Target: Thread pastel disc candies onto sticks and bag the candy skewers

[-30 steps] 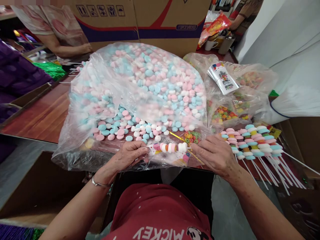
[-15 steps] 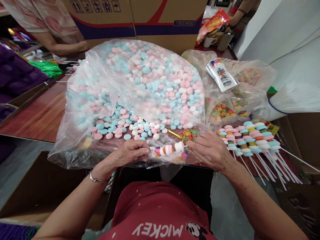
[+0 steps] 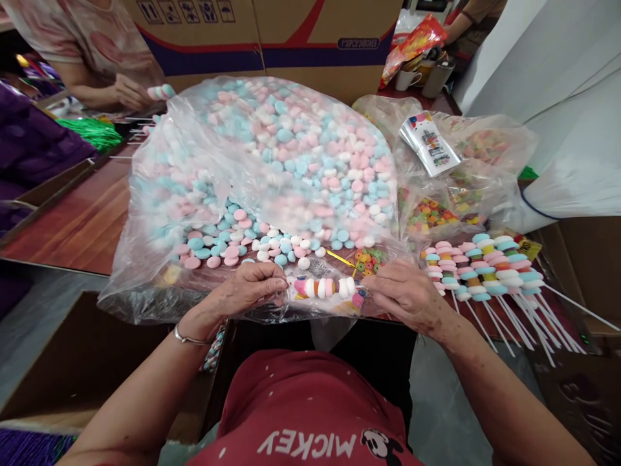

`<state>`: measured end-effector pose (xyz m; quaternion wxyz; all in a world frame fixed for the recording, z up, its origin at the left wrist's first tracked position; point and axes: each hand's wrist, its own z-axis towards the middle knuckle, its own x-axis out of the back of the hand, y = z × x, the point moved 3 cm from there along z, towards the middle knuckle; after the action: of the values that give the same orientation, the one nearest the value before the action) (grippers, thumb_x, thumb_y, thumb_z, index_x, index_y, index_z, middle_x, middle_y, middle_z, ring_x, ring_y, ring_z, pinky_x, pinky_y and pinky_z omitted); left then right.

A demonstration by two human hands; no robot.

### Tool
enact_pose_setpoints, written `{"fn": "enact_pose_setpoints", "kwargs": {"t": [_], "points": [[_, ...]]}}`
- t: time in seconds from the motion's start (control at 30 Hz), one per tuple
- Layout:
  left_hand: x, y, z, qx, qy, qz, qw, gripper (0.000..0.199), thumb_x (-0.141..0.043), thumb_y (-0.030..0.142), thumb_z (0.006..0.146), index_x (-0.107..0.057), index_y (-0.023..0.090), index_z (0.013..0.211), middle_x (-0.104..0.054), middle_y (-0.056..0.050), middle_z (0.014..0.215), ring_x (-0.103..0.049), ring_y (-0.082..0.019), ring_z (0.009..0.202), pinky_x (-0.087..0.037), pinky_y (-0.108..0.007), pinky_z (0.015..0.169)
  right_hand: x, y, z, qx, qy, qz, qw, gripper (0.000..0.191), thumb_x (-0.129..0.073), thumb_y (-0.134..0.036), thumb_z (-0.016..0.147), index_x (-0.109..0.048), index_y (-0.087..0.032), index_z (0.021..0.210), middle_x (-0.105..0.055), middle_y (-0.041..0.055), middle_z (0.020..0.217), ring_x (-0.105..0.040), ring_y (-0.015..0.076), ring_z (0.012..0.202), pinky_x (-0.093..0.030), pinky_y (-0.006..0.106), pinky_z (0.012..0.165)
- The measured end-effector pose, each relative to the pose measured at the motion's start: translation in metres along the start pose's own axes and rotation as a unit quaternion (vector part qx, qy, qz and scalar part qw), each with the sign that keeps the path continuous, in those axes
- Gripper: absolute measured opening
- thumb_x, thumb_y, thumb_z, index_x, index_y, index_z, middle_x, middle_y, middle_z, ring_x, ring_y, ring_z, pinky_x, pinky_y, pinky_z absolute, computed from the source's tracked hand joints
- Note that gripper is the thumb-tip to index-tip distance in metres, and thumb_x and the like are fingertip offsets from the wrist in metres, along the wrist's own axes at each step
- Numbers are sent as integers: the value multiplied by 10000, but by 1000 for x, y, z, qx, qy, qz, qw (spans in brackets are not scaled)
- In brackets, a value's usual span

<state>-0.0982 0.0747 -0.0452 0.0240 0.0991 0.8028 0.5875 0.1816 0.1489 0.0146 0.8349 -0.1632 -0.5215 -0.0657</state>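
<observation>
A skewer of white, pink and orange marshmallows and candy rings [image 3: 330, 287] lies level between my hands, in or on a clear plastic bag printed with coloured shapes [image 3: 358, 300]. The fingers of my left hand [image 3: 252, 286] are pinched at the bag's left end. My right hand [image 3: 405, 294] is closed at the other end, where the skewer's stick runs into its fingers. Just beyond lie loose pink, blue and white marshmallows [image 3: 233, 251], a gold twist tie [image 3: 341, 259] and small candy rings [image 3: 369, 261].
A big clear bag of marshmallows [image 3: 291, 149] covers the table's middle. Finished-looking marshmallow skewers [image 3: 485, 268] lie at right. Silver printed packets [image 3: 430, 145] rest on bagged candy rings. A co-worker's hand [image 3: 130, 94] holds marshmallows at far left, before a large carton [image 3: 291, 39].
The skewer has levelled and lies straighter along the printed bag. My left hand has moved slightly left and up. The co-worker's hand has risen with marshmallows in it.
</observation>
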Motion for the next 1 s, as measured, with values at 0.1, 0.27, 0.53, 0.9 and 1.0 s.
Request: {"fn": "enact_pose_setpoints", "kwargs": {"t": [0.1, 0.27, 0.53, 0.9, 1.0], "points": [[0, 2, 0, -6, -15, 7, 1000, 350, -692, 467, 771, -639, 127, 706, -617, -16, 559, -433, -78, 457, -289, -191, 429, 3, -3, 2, 8, 13, -32, 999, 215, -486, -233, 974, -691, -183, 931, -664, 40, 749, -576, 166, 708, -367, 302, 650], [0, 9, 0, -22, -33, 14, 999, 296, -686, 417, 781, -650, 132, 714, -638, -21, 578, -462, -84, 472, -320, -193, 441, 3, -9, 2, -4, 16, 0, 1000, 210, -464, -174, 963, -672, -169, 937, -686, 35, 740, -601, 158, 682, -398, 292, 647], [-2, 3, 1, -3, -38, -50, 998, 277, -750, 394, 727, -691, 129, 781, -662, -30, 650, -587, -122, 573, -477, -216, 529, -7, -8, -3, -17, 15, 33, 999, 225, -456, -174, 961, -681, -187, 962, -699, 39, 785, -618, 160, 714, -424, 295, 669], [2, 4, 6, -44, -16, -21, 999, 249, -718, 361, 771, -723, 116, 820, -641, -24, 629, -559, -110, 557, -455, -210, 528, -4, -19, 3, -16, -6, -50, 999, 253, -426, -181, 977, -663, -172, 890, -659, 44, 733, -558, 162, 678, -364, 308, 653], [5, 3, 5, -55, -8, -1, 998, 260, -707, 372, 780, -721, 116, 826, -636, -27, 634, -547, -112, 561, -448, -213, 529, -3, -17, 2, -13, -25, -24, 999, 277, -401, -193, 983, -658, -166, 881, -682, 53, 759, -576, 168, 694, -382, 307, 658]]}}
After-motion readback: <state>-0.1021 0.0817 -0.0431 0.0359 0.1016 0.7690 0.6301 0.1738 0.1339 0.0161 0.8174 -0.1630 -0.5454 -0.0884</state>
